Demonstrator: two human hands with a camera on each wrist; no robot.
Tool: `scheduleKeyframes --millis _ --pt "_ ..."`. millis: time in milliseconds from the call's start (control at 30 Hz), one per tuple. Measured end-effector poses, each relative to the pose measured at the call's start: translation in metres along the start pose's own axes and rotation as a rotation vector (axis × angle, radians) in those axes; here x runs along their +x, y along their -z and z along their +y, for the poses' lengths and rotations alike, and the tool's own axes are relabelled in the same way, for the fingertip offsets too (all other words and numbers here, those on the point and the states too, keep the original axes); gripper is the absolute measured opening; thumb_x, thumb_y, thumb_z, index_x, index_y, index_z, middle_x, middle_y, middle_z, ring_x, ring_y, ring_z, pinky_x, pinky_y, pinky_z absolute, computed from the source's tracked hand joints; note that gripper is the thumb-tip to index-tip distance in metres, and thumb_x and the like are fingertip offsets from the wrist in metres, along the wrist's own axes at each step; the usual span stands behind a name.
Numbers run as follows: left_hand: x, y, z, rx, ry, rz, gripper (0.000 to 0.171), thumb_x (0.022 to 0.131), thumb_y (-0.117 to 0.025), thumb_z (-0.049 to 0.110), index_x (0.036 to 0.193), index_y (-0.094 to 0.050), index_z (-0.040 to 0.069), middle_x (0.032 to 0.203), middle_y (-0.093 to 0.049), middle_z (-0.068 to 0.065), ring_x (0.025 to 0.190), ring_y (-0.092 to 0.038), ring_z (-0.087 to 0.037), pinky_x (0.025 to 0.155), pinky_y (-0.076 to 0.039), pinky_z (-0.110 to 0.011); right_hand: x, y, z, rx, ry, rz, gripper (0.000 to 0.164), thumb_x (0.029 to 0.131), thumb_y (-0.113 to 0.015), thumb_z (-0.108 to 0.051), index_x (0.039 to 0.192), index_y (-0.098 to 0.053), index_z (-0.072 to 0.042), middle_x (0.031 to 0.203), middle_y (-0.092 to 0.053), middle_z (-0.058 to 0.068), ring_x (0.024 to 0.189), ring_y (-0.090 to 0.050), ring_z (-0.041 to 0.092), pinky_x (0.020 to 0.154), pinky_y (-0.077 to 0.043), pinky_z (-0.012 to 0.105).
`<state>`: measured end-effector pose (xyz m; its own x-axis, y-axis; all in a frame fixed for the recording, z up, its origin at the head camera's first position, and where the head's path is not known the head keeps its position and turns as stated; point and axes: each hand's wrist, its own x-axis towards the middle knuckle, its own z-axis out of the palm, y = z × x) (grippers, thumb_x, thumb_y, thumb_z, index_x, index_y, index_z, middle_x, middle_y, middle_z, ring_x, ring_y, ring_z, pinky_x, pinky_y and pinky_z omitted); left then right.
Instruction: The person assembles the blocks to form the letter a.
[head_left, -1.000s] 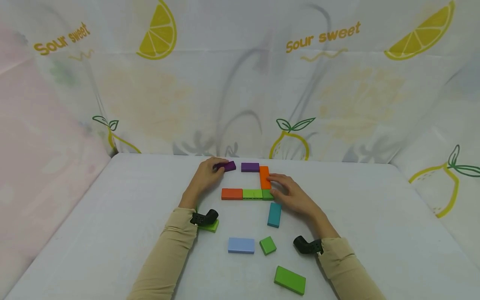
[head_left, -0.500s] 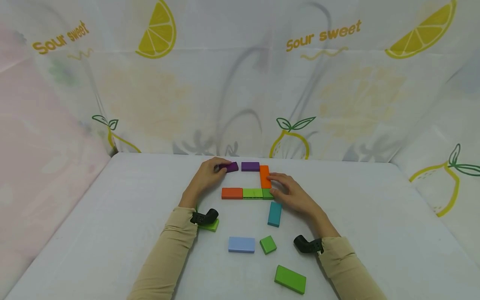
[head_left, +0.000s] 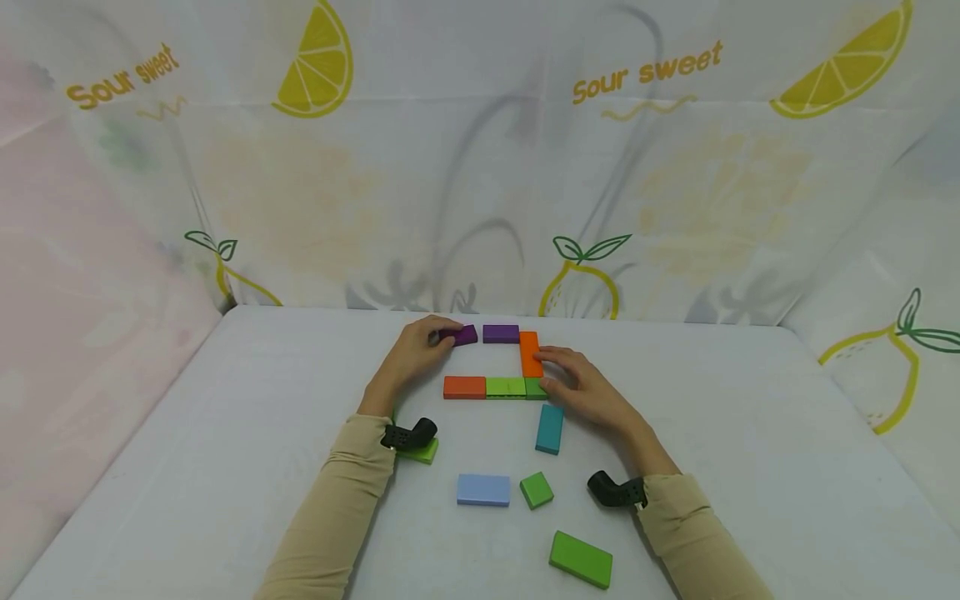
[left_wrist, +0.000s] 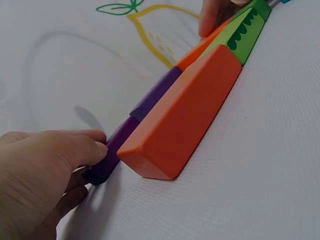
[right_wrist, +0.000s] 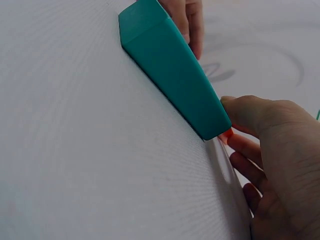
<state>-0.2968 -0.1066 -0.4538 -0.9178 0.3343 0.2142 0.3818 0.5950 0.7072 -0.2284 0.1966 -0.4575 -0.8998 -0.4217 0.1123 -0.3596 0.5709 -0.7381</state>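
Note:
At the far side of the table, my left hand (head_left: 414,352) pinches the left end of a dark purple block (head_left: 465,335) between thumb and fingers. To its right, across a narrow gap, lies a purple block (head_left: 501,334), whose right end meets an upright-running orange block (head_left: 530,354). Below these, a red-orange block (head_left: 464,387), a light green block (head_left: 506,387) and a small green block (head_left: 535,388) form a row. My right hand (head_left: 588,387) rests with loosely bent fingers, index at the orange block's side and thumb at the small green block. The left wrist view shows the dark purple block (left_wrist: 111,150) from behind the row.
Nearer me lie a teal block (head_left: 550,429), a light blue block (head_left: 483,490), a small green square block (head_left: 536,490) and a larger green block (head_left: 581,559). Another green block (head_left: 420,452) is partly hidden under my left wrist. A printed cloth (head_left: 480,167) hangs behind the table.
My left hand has slid the dark purple block slightly right, towards the purple one; it has barely moved in the last half second. My right hand stays in place.

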Motion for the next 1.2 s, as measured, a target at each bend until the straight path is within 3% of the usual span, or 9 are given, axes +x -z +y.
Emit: scheduleKeyframes --millis 667,1200 --pt "0.0015 -0.0008 -0.0041 0.011 -0.056 -0.015 0.026 0.091 -0.061 0.012 0.116 -0.067 0.012 0.121 -0.064 -0.010 0.119 -0.055 -0.026 0.107 -0.039 -0.041 -0.0006 0.0000 -0.0012 0.002 -0.008 0.004 0.045 0.094 -0.058 -0.030 0.136 -0.050 -0.018 0.148 -0.039 0.005 0.139 -0.030 0.028 0.113 -0.024 0.055" --pt "0.0019 -0.0017 -0.0035 0.010 -0.054 -0.023 0.027 0.092 -0.060 0.013 0.118 -0.066 0.013 0.122 -0.063 -0.009 0.120 -0.054 -0.026 0.108 -0.038 -0.042 -0.0011 0.0008 -0.0024 -0.007 0.010 0.010 0.046 0.093 -0.059 -0.029 0.135 -0.050 -0.015 0.147 -0.040 0.008 0.138 -0.032 0.030 0.112 -0.024 0.056"
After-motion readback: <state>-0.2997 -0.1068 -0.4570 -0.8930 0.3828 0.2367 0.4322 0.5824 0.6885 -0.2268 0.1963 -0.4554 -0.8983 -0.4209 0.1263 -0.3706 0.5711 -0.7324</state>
